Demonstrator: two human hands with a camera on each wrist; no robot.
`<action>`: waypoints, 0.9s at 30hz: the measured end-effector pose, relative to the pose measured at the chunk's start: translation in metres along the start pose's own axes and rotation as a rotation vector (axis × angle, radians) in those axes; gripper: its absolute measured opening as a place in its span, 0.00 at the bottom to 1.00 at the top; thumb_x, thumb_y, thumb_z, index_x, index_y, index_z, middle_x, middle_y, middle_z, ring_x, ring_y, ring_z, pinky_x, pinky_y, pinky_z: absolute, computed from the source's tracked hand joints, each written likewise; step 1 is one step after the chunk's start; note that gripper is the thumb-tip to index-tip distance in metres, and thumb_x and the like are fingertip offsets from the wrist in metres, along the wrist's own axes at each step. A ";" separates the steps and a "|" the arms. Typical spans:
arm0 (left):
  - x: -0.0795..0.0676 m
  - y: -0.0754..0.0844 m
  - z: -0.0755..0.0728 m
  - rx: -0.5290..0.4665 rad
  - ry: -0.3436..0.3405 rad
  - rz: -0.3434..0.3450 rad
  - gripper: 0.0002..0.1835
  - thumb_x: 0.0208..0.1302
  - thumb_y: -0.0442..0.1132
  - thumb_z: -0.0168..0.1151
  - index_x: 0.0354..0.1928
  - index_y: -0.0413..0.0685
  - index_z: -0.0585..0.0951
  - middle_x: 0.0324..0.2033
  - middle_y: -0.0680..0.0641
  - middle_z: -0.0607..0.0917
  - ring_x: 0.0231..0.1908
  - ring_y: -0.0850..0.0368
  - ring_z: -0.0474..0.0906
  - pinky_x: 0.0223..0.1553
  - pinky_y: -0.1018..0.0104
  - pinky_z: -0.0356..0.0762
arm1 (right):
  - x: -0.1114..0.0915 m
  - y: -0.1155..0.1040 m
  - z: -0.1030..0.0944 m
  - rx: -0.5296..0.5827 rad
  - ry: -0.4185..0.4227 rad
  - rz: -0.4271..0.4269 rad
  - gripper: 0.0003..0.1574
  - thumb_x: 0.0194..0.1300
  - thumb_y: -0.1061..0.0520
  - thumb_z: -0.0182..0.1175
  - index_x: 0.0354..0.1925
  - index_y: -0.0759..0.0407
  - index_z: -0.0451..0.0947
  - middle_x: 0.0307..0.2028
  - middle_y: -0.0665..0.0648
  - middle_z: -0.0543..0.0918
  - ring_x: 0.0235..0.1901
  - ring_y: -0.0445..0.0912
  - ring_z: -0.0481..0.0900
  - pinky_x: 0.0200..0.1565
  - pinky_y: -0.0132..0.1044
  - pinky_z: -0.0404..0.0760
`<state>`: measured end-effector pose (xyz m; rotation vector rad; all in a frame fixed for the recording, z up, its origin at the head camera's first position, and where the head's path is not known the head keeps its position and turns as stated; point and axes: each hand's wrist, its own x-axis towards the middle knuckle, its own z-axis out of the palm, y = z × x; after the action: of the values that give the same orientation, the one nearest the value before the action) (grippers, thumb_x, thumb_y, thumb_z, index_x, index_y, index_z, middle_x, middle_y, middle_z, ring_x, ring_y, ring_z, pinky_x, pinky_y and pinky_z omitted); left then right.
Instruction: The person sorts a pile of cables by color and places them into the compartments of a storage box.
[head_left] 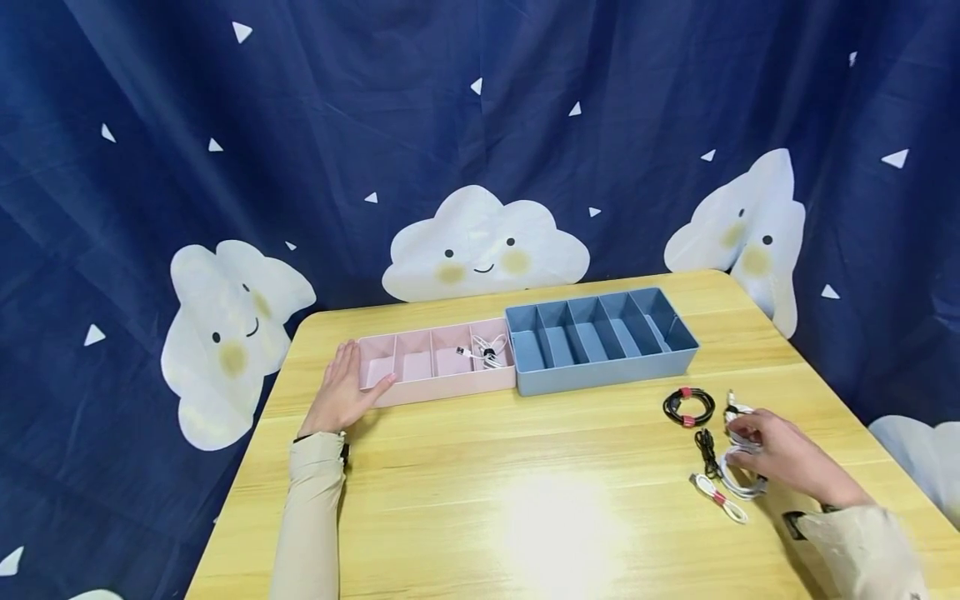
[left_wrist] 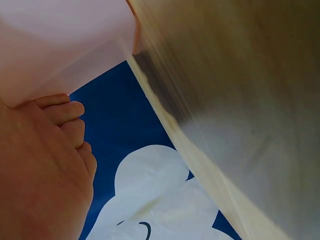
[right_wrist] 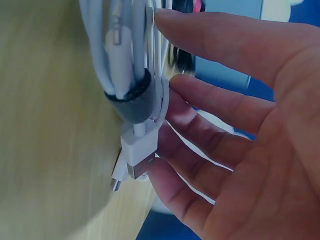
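Observation:
My left hand point(head_left: 343, 396) rests against the left end of a pink divided organizer point(head_left: 442, 386), fingers extended along its side and thumb at its front rim. In the left wrist view, the pink wall point(left_wrist: 95, 75) meets the fingers. A white cable bundle point(head_left: 489, 357) lies in the rightmost pink compartment. My right hand point(head_left: 787, 458) is at the white cables on the right of the table, thumb and fingers spread apart. Its fingertips are right at a white USB cable point(right_wrist: 141, 145) bound with a dark strap. Part of that bundle is hidden under the hand in the head view.
A blue divided organizer point(head_left: 600, 372) stands against the pink one's right end. Near the right hand lie a coiled black cable point(head_left: 705, 414) with red ties, a small black cable point(head_left: 707, 452), a whitish looped cable point(head_left: 738, 492) and a white cable point(head_left: 720, 497) with a red tie.

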<state>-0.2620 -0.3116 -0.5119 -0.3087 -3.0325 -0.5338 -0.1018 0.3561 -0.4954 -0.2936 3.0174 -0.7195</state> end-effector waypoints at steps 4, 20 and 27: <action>0.000 0.000 -0.001 -0.005 0.001 -0.001 0.63 0.68 0.76 0.48 0.80 0.29 0.42 0.82 0.30 0.45 0.83 0.33 0.37 0.81 0.35 0.42 | 0.011 -0.014 0.008 0.016 -0.012 -0.002 0.24 0.53 0.57 0.79 0.45 0.68 0.84 0.37 0.55 0.84 0.35 0.41 0.79 0.35 0.33 0.79; -0.003 -0.002 -0.008 0.001 0.002 -0.004 0.62 0.69 0.75 0.48 0.80 0.29 0.41 0.82 0.30 0.43 0.83 0.33 0.36 0.81 0.35 0.41 | 0.006 0.007 -0.016 -0.020 0.146 -0.012 0.28 0.55 0.59 0.77 0.50 0.74 0.82 0.45 0.70 0.84 0.40 0.60 0.83 0.35 0.33 0.78; -0.002 0.001 -0.003 -0.012 -0.013 -0.004 0.63 0.69 0.76 0.47 0.81 0.30 0.41 0.82 0.30 0.44 0.83 0.34 0.36 0.82 0.36 0.40 | 0.007 0.012 -0.011 -0.002 0.048 0.031 0.42 0.54 0.52 0.79 0.57 0.78 0.77 0.49 0.73 0.81 0.43 0.60 0.81 0.39 0.40 0.80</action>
<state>-0.2601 -0.3119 -0.5086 -0.3081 -3.0444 -0.5531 -0.1110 0.3699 -0.4909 -0.2319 3.0608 -0.7317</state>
